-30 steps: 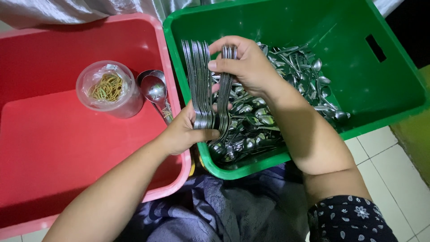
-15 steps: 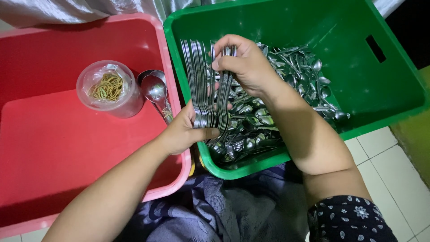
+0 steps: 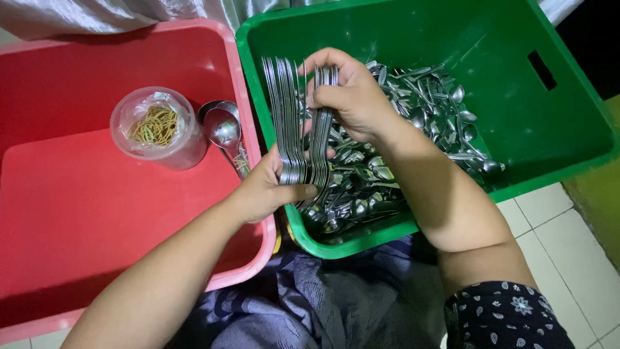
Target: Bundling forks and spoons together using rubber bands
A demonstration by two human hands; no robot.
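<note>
My left hand [image 3: 266, 189] grips the bowl end of a thick stack of metal spoons [image 3: 284, 113], handles pointing away from me, above the near left corner of a green plastic crate [image 3: 581, 123]. My right hand [image 3: 352, 97] pinches a few more spoon handles [image 3: 321, 139] and presses them against the right side of that stack. Under both hands lies a loose heap of spoons [image 3: 413, 123] covering the crate's floor.
A red plastic tub [image 3: 77, 220] sits left of the crate. Inside it stands a clear plastic cup of rubber bands [image 3: 157, 127] and a bound bunch of spoons [image 3: 223, 129]. Dark patterned cloth [image 3: 310, 304] covers my lap; white floor tiles [image 3: 568, 232] lie to the right.
My right hand has shifted slightly along the handles, pressing its spoons closer to the stack. My left hand has kept its grip in place.
</note>
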